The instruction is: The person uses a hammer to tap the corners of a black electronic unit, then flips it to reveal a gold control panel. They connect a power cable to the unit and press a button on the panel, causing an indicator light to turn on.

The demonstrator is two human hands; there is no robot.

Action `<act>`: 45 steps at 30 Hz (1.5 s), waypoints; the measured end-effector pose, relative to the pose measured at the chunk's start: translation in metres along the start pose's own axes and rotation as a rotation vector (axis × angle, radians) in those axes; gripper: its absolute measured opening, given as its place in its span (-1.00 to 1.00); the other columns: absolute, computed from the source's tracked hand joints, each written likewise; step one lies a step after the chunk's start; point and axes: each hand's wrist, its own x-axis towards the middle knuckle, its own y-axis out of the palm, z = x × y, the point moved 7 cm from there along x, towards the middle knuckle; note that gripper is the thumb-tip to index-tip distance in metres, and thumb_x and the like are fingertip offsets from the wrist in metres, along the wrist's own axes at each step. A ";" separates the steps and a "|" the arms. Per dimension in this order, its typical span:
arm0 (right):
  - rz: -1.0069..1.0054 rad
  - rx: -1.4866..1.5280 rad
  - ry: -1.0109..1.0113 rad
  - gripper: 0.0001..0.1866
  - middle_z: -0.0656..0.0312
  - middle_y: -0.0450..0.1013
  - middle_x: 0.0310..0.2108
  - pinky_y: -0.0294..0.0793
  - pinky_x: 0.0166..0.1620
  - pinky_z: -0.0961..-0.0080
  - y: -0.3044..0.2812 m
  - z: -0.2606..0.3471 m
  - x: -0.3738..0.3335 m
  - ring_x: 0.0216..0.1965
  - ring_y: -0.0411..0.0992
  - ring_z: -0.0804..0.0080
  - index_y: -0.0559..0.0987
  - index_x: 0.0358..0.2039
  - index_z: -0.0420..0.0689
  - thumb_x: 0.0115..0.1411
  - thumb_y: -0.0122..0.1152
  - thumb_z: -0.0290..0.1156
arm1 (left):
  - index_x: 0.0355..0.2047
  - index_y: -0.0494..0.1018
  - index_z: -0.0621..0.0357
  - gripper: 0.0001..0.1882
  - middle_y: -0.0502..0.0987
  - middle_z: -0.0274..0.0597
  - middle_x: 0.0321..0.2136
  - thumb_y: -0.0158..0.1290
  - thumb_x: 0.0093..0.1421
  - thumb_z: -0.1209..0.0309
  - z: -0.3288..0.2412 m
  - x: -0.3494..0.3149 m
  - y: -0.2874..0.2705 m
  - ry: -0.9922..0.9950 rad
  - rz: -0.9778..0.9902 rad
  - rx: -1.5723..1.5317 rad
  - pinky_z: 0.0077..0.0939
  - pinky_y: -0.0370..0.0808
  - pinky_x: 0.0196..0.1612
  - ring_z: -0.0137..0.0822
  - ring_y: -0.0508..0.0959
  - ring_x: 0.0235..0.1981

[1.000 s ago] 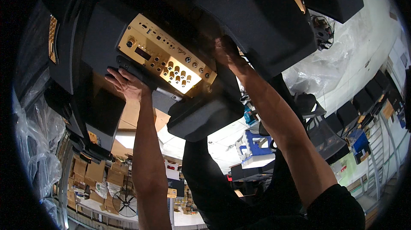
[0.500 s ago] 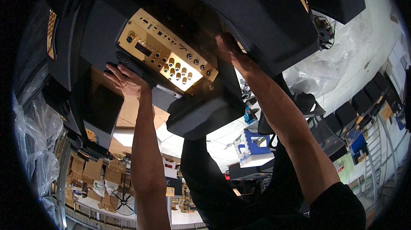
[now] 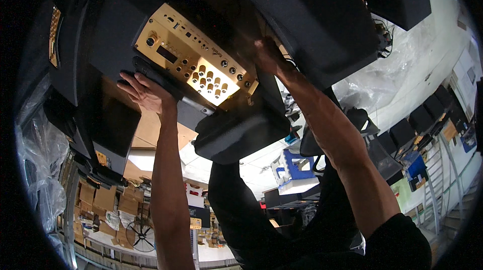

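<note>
A black speaker cabinet (image 3: 241,137) with a gold control panel (image 3: 168,33) of knobs and sockets lies tilted in front of me. Along the panel's near side runs a dark carry handle with a grey metal end (image 3: 197,108). My left hand (image 3: 151,94) lies against this handle, its fingers stretched out and apart. Past the panel's right end, my right hand (image 3: 269,58) is in shadow beside the cabinet. Its fingers look curled, but what they hold is hidden in the dark.
Another big black cabinet (image 3: 322,23) stands close by my right hand. More dark cabinets (image 3: 75,54) and clear plastic wrap (image 3: 43,154) are at left. A blue and white step stool (image 3: 294,167) stands behind my legs, and cardboard boxes (image 3: 103,199) are stacked at lower left.
The view has shifted slightly, so the gold panel sits a little farther left and up. Both hands stay in about the same places at the cabinet.
</note>
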 end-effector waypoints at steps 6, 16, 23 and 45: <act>-0.065 -0.585 0.008 -0.52 -0.05 0.12 0.27 0.15 0.29 0.30 0.009 0.028 -0.011 0.27 0.14 0.11 0.21 0.24 -0.22 0.29 -0.23 -0.56 | 0.37 -0.06 -0.07 -0.19 -0.13 0.09 0.36 -0.65 0.27 -0.26 -0.002 -0.001 -0.006 -0.058 0.015 0.030 -0.01 0.03 0.34 0.13 0.03 0.32; -0.031 -0.457 0.293 -0.45 -0.07 0.22 0.17 0.16 0.26 0.29 0.004 -0.002 -0.005 0.16 0.24 0.18 0.21 0.25 -0.15 0.21 -0.13 -0.57 | 0.37 -0.07 -0.06 -0.17 -0.14 0.10 0.36 -0.68 0.25 -0.28 0.001 0.001 -0.003 -0.023 0.011 0.019 0.00 0.00 0.35 0.11 0.01 0.33; -0.152 -0.507 -0.138 -0.51 0.04 0.34 0.06 0.36 0.08 0.39 -0.012 -0.063 0.024 0.00 0.36 0.30 0.33 0.15 -0.24 0.22 0.08 -0.34 | 0.36 -0.05 -0.03 -0.27 -0.11 0.12 0.35 -0.61 0.33 -0.16 0.001 0.004 0.003 0.055 -0.009 0.037 -0.01 0.00 0.34 0.06 -0.01 0.35; -0.425 -1.129 0.168 -0.70 -0.03 0.47 -0.09 0.34 0.06 0.19 -0.065 0.058 -0.312 -0.02 0.39 0.07 0.50 -0.07 -0.29 0.21 0.12 -0.42 | 0.32 0.02 0.15 -0.28 0.03 -0.09 0.34 -0.56 0.36 -0.10 0.000 0.002 -0.003 0.084 -0.064 -0.003 0.26 -0.01 0.28 0.01 -0.09 0.37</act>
